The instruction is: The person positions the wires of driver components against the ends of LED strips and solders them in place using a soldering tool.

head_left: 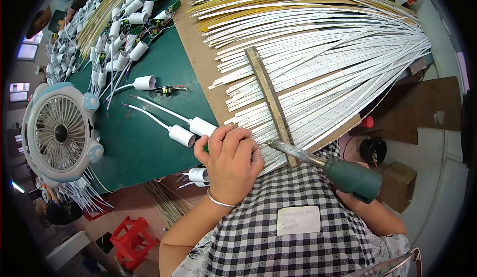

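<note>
Left hand (232, 160) is bent over at the near edge of the green table (144, 155), fingers curled down beside the left ends of the white strips (323, 91) — whether they pinch anything I cannot tell. Right hand (357, 203) is wrapped around the green handle of a soldering iron (300, 154), whose metal barrel points left across the near end of a wooden bar (271, 101). That bar lies over the strips, which fan out to the right on a brown board (196, 53). Just left of the curled fingers sits a white cylinder (201, 126) with a cord, another white cylinder (182, 135) beside it. What could go wrong: the tip is just beside the left fingers, so a slip of the right wrist might burn them, if the iron is hot; a nudge to the bar could let the narrow strips slide out of line, and a sagging barrel might scorch the checked apron (278, 202). Hard to make out are the tip's exact contact, a sliver of green under the left fingers, and most of the right hand — hidden behind the handle.
</note>
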Action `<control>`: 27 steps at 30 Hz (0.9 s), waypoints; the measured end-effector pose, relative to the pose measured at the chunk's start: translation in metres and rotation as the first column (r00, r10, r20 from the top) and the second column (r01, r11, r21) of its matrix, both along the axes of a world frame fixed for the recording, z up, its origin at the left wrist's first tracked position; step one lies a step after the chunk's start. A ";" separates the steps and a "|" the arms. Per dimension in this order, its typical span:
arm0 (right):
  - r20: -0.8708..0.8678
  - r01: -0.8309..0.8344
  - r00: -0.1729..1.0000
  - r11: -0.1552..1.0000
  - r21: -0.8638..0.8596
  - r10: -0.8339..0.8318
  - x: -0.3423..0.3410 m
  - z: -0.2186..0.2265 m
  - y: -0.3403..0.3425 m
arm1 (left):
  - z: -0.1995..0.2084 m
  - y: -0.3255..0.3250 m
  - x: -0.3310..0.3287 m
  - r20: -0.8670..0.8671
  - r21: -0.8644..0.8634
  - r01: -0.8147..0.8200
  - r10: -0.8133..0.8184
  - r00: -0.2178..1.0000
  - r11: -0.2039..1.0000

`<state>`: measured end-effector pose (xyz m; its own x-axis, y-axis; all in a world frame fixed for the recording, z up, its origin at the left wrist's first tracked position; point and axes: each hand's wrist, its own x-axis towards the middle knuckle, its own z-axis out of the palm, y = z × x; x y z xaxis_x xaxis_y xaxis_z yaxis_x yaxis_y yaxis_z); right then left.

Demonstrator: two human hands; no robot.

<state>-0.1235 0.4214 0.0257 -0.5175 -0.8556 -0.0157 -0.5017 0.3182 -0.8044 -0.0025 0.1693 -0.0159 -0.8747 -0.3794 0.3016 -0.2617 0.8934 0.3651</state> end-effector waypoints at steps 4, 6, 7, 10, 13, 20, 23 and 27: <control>-0.055 -0.064 0.996 0.996 0.062 0.068 0.002 -0.005 0.002 | -0.001 0.001 0.000 -0.006 -0.008 -0.004 0.004 1.000 1.000; -0.050 -0.052 0.997 0.996 0.068 0.055 0.003 -0.005 0.003 | 0.000 0.002 0.000 -0.010 -0.008 -0.006 0.006 1.000 1.000; -0.009 -0.037 0.999 0.997 0.074 0.038 0.004 -0.004 0.003 | 0.000 0.002 0.000 -0.008 -0.005 -0.005 0.005 1.000 1.000; -0.025 -0.063 0.998 0.994 0.085 0.065 0.002 -0.004 0.003 | 0.001 0.002 0.000 -0.007 0.002 -0.003 0.003 1.000 1.000; -0.067 -0.090 0.993 0.993 0.070 0.095 0.003 -0.010 0.006 | 0.001 0.002 0.000 -0.009 0.004 -0.003 0.003 1.000 1.000; 0.130 0.149 0.980 0.988 0.040 -0.153 0.009 -0.013 0.007 | 0.001 0.002 0.000 -0.013 -0.015 -0.015 0.015 1.000 1.000; 0.326 0.261 0.911 0.965 0.022 -0.254 0.011 -0.023 0.013 | 0.001 0.001 0.001 -0.011 -0.018 -0.019 0.018 1.000 1.000; 0.600 0.317 0.777 0.942 -0.113 -0.190 0.009 -0.019 -0.003 | 0.004 0.003 0.001 0.008 -0.031 -0.024 0.025 1.000 0.999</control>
